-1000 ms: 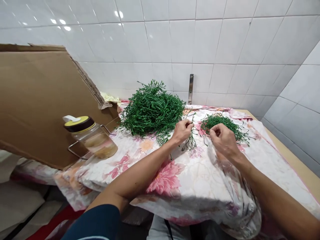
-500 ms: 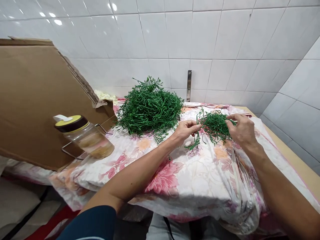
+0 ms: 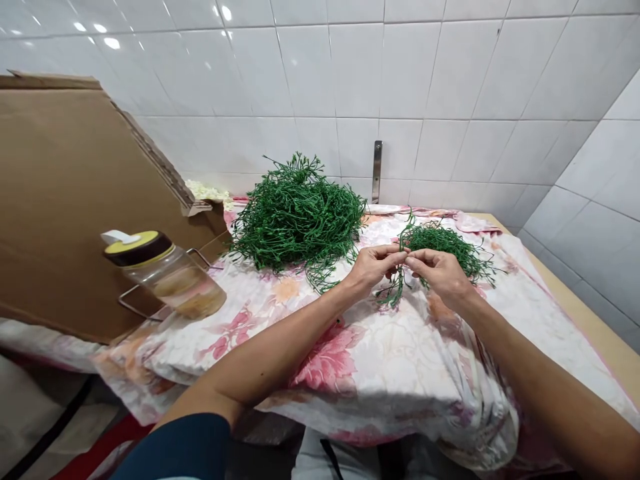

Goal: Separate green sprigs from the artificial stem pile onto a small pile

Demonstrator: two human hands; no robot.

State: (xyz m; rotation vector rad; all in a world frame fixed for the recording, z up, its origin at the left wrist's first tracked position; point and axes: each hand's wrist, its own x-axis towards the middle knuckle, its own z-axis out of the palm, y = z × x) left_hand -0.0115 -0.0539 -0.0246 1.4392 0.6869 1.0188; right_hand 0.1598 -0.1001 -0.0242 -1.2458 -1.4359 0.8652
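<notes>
Your head-worn camera looks forward and down from just above your forearms [image 3: 270, 353], facing the white tiled wall [image 3: 300, 73] where it turns a corner on the right. Your left hand [image 3: 373, 267] and right hand [image 3: 440, 277] sit close in, near mid-frame, over the cloth-covered bench [image 3: 400, 380], whose near edge runs across the lower frame.
</notes>
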